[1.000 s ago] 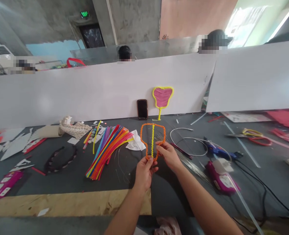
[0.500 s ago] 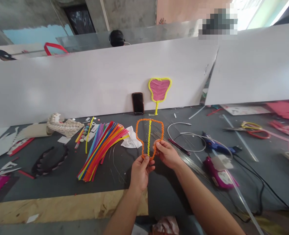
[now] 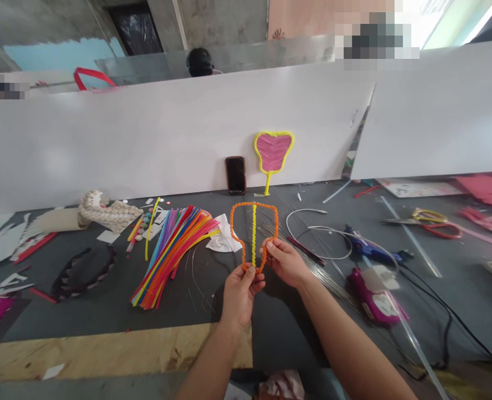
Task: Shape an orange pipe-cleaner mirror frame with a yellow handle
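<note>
Between my hands an orange twisted pipe-cleaner frame point(image 3: 232, 222) is held up, wide at the top and narrow at the bottom. A yellow twisted pipe cleaner point(image 3: 254, 233) runs down its middle. My left hand point(image 3: 241, 283) pinches the bottom of the frame, where the yellow strand meets the orange. My right hand point(image 3: 285, 258) grips the lower right side of the orange outline. Behind it, a pink shape with a yellow rim and stem point(image 3: 274, 153) leans against the white board, beside a phone point(image 3: 235, 175).
Left lies a bundle of coloured pipe cleaners point(image 3: 170, 255), with a dark braided headband point(image 3: 85, 272) further left. On the right are wires point(image 3: 333, 283), a blue glue gun point(image 3: 364, 244), a magenta device point(image 3: 374, 297) and scissors point(image 3: 425, 222). A white board point(image 3: 145, 139) stands behind.
Both hands keep nearly the same hold on the pipe-cleaner frame. The view has shifted very slightly.
</note>
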Demonstrator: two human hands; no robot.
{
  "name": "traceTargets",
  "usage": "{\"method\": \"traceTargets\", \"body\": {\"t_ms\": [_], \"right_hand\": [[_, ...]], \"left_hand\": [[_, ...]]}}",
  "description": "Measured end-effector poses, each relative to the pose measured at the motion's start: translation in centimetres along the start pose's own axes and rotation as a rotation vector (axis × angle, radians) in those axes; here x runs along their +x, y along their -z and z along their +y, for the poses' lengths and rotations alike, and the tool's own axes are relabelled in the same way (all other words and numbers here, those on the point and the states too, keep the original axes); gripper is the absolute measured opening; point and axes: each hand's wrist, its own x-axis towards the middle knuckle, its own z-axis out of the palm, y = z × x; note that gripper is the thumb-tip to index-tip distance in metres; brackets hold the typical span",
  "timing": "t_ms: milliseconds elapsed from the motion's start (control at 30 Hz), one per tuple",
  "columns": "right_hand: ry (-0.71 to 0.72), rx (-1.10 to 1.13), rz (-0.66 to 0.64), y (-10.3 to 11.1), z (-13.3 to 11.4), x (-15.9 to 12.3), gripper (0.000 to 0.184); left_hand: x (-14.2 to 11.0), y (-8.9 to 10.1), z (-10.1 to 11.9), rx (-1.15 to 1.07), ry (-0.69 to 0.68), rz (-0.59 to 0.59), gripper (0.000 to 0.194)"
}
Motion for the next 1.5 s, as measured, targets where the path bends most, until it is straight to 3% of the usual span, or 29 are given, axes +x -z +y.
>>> {"method": "traceTargets", "body": {"t_ms": [300, 867, 1067, 1233, 1400, 1500], "right_hand": [[-0.067, -0.017, 0.004, -0.1, 0.2, -0.3, 0.025], [-0.023, -0.167, 0.023, -0.8, 0.9, -0.6, 0.031], [-0.171, -0.481, -0.164, -1.0, 1.7, -1.7, 0.03], [-0.134, -0.511, -0.18, -1.7, 2.7, -2.0, 0.03], [-0.128, -0.483, -0.108, -1.5, 2.5, -1.9, 0.031], [-0.139, -0.484, -0.102, -1.4, 2.5, -1.9, 0.03]], "left_hand": [[0.0, 0.0, 0.0, -0.023, -0.015, 0.013, 0.029], [0.3, 0.3, 0.1, -0.066, -0.017, -0.003, 0.029], [0.6, 0.3, 0.9, -0.099, -0.088, -0.079, 0.029], [0.4, 0.2, 1.3, -0.062, -0.089, -0.147, 0.029], [1.3, 0.1, 3.4, -0.039, -0.225, -0.011, 0.035], [2.2, 0.0, 4.9, 0.032, -0.315, 0.011, 0.032]]}}
